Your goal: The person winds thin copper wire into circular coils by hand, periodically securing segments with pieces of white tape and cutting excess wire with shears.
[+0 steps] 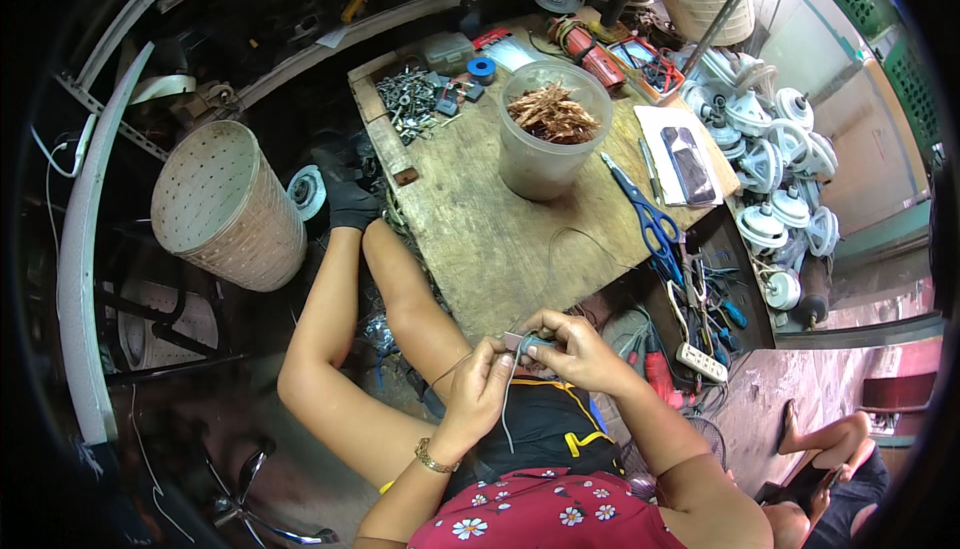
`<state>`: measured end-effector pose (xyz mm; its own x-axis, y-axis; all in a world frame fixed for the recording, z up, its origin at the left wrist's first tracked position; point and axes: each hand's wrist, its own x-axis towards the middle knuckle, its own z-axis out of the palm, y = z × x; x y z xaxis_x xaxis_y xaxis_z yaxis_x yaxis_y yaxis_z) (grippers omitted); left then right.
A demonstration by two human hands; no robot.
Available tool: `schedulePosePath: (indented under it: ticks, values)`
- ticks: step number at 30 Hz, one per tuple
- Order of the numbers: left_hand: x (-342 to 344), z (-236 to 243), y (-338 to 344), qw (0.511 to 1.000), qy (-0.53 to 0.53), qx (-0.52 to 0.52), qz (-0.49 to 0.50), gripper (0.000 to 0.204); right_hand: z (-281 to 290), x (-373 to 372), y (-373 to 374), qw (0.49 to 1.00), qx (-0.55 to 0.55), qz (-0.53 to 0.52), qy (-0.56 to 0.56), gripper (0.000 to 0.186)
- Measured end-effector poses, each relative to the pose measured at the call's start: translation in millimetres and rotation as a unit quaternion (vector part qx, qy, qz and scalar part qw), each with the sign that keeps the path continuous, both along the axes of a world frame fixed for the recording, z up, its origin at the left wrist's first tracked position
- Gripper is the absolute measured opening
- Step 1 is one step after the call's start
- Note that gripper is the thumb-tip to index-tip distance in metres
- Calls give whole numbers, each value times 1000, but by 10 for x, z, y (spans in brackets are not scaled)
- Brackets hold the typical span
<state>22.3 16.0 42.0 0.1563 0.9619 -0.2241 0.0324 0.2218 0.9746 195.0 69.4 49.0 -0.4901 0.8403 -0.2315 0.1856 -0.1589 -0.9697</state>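
Wire (pixel 508 399), thin, pale and springy, runs between both hands just off the near edge of the worn plywood counter (pixel 480 209). Left hand (pixel 478 389) and right hand (pixel 572 349) pinch it with a small grey piece (pixel 527 343); loosened fingers could let it flick away. Copper scraps fill a clear plastic tub (pixel 548 139).

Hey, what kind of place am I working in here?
Likely a small repair workshop: a worn wooden workbench, a tub of copper wire scraps, and a pile of white fan motors.
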Motion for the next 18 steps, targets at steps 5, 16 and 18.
schedulePosePath:
  ticks: [5,16,18]
  values:
    - [141,39,-15,985,126,93,77,14,32,24,30,999,-42,-21,24,23]
    - [185,-120,-261,982,-24,74,170,9,-113,512,294,961,-107,-229,115,35]
    - [142,-190,-269,986,-24,39,163,11,36,635,306,976,-105,-159,104,41]
